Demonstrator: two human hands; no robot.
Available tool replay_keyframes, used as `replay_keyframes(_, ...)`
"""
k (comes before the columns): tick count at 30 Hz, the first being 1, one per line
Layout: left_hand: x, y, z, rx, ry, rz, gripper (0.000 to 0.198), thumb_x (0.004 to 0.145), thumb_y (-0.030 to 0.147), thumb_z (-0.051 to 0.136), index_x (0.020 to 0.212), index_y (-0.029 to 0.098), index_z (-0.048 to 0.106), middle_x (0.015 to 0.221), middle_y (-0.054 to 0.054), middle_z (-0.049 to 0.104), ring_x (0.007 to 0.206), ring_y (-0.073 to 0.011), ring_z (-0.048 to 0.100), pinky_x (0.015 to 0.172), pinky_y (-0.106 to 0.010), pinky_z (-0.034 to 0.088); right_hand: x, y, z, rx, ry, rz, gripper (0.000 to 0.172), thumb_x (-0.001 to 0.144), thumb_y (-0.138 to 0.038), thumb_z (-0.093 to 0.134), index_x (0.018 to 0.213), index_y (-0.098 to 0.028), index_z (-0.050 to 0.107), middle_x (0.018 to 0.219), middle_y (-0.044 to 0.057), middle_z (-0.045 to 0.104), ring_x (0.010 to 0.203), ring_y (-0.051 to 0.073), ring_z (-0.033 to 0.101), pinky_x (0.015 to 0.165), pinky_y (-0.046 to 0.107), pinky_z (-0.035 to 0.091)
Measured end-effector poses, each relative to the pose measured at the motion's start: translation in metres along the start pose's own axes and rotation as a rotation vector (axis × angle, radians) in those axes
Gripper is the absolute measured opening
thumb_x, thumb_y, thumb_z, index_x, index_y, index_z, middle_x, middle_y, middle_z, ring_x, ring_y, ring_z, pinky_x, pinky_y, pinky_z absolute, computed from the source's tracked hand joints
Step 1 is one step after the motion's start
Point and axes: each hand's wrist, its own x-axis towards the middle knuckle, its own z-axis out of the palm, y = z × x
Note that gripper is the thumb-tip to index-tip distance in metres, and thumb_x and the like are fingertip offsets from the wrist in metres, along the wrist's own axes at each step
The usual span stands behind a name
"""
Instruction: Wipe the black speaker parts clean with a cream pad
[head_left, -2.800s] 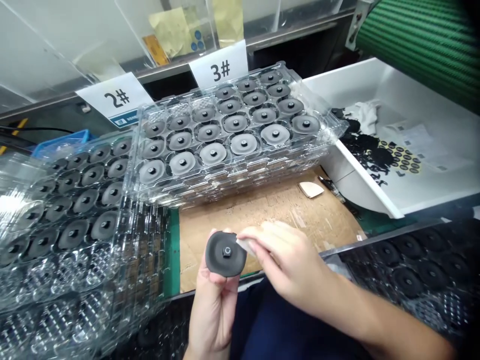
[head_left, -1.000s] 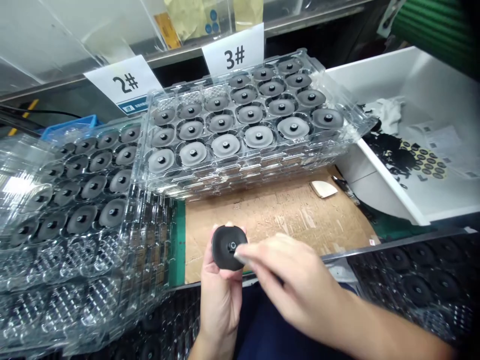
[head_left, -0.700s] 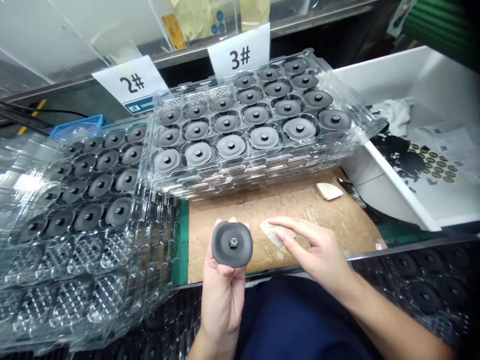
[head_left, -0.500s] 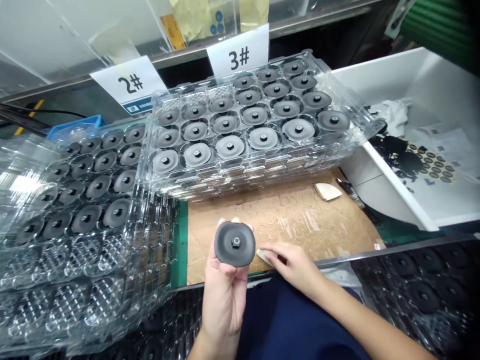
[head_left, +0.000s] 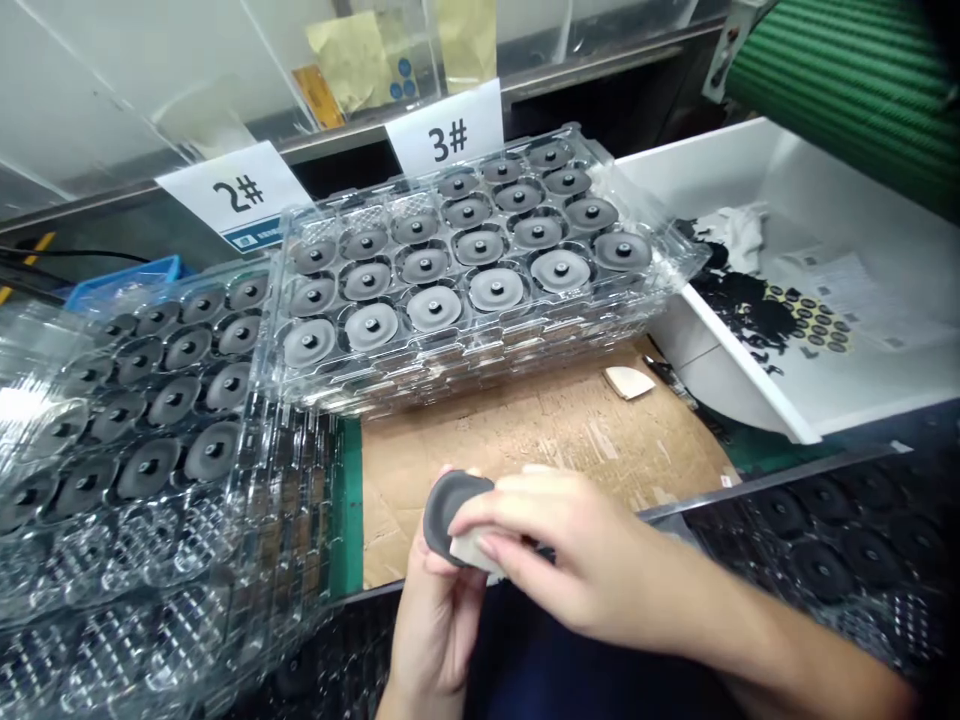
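Note:
My left hand (head_left: pixel 437 625) grips a dark grey, round dished rubber part (head_left: pixel 444 505) above the near edge of the cardboard. Between the fingertips of my right hand (head_left: pixel 577 545) is a small white pad (head_left: pixel 474 550), held against the part's face. My right fingers hide the middle and right side of the part. Another white pad (head_left: pixel 628 382), wedge-shaped, lies on the cardboard (head_left: pixel 525 430) beyond my hands. A stacked clear plastic tray (head_left: pixel 480 310) behind the cardboard holds rows of the same grey parts.
More clear trays (head_left: pixel 247 440) with grey parts stand at the left. A white bin (head_left: pixel 757 380) at the right holds black scraps and a sticker sheet. Beside the bin lies a thin dark tool (head_left: pixel 675 385). A green ribbed roll (head_left: pixel 840 90) overhangs the upper right.
My right hand has risen leftward from the cardboard edge, bringing the white pad onto the grey part. The part has tilted in my left hand. The camera view has shifted.

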Motion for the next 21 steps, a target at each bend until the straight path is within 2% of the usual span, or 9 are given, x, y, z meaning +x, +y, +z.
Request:
replay_keyframes(2,-0.002,0.002,0.003,0.001,0.014,-0.023,0.041,0.07,0.031,0.069,0.11,0.028,0.06,0.106,-0.004,0.067,0.105,-0.0223,0.058,0.092,-0.034,0.046,0.003,0.002,0.003,-0.11,0.062,0.005,0.02,0.089,-0.016,0.043,0.098,-0.017,0.061,0.088,0.002,0.066,0.076,0.014,0.057,0.072,0.028,0.04)
replay_keyframes(4,-0.005,0.007,0.009,-0.004,-0.002,-0.055,0.038,0.069,0.031,0.07,0.106,0.026,0.063,0.099,-0.004,0.069,0.106,-0.022,0.058,0.095,-0.034,0.044,0.003,0.002,0.005,-0.182,0.17,-0.052,0.025,0.089,-0.017,0.04,0.104,-0.013,0.059,0.084,0.006,0.065,0.075,0.017,0.055,0.072,0.032,0.039)
replay_keyframes(5,-0.006,0.01,0.012,-0.007,-0.013,-0.071,0.038,0.069,0.031,0.07,0.105,0.025,0.063,0.1,-0.004,0.07,0.107,-0.0216,0.057,0.096,-0.033,0.042,0.001,0.001,0.004,-0.164,0.169,-0.09,0.026,0.089,-0.017,0.04,0.106,-0.012,0.058,0.083,0.006,0.064,0.075,0.017,0.054,0.072,0.033,0.038)
replay_keyframes(8,-0.009,0.015,0.012,0.014,-0.045,-0.105,0.044,0.067,0.023,0.072,0.109,0.027,0.061,0.111,-0.004,0.066,0.109,-0.021,0.057,0.097,-0.03,0.041,-0.013,0.0,-0.006,-0.016,-0.026,-0.114,0.022,0.088,-0.014,0.043,0.105,-0.016,0.058,0.085,0.002,0.063,0.077,0.013,0.054,0.072,0.029,0.037)
replay_keyframes(11,-0.008,0.014,0.008,0.018,-0.119,-0.124,0.049,0.068,0.014,0.07,0.114,0.027,0.058,0.115,-0.006,0.064,0.109,-0.0224,0.057,0.096,-0.031,0.042,-0.028,-0.003,-0.021,-0.044,-0.092,0.035,0.023,0.086,-0.011,0.046,0.103,-0.022,0.058,0.081,-0.002,0.063,0.072,0.013,0.055,0.067,0.029,0.036)
replay_keyframes(13,-0.008,0.013,0.011,-0.014,-0.141,-0.128,0.047,0.069,0.016,0.069,0.113,0.027,0.058,0.114,-0.006,0.065,0.108,-0.023,0.057,0.096,-0.033,0.042,-0.034,-0.009,-0.027,-0.112,-0.042,0.07,0.024,0.084,-0.011,0.047,0.101,-0.023,0.059,0.078,-0.001,0.063,0.068,0.015,0.054,0.065,0.031,0.036)
replay_keyframes(15,-0.009,0.015,0.017,-0.041,-0.166,-0.128,0.046,0.066,0.018,0.072,0.109,0.028,0.061,0.11,-0.004,0.068,0.104,-0.0233,0.06,0.095,-0.034,0.043,-0.037,-0.015,-0.031,-0.165,0.006,0.04,0.022,0.083,-0.011,0.047,0.098,-0.021,0.061,0.076,0.002,0.063,0.067,0.016,0.054,0.063,0.033,0.036)
replay_keyframes(18,-0.013,0.02,0.023,-0.037,-0.218,-0.127,0.047,0.06,0.014,0.076,0.103,0.029,0.064,0.105,-0.001,0.069,0.098,-0.0216,0.062,0.088,-0.029,0.048,-0.037,-0.02,-0.031,-0.208,0.046,0.007,0.024,0.083,-0.011,0.045,0.097,-0.019,0.062,0.073,0.002,0.063,0.064,0.016,0.053,0.061,0.033,0.036)
replay_keyframes(21,-0.013,0.019,0.017,0.023,-0.178,-0.152,0.052,0.061,0.015,0.075,0.109,0.03,0.061,0.111,0.0,0.067,0.103,-0.0187,0.06,0.09,-0.025,0.045,-0.031,-0.015,-0.026,-0.316,0.175,0.06,0.025,0.085,-0.011,0.043,0.099,-0.018,0.063,0.071,0.002,0.061,0.06,0.016,0.048,0.059,0.032,0.032)
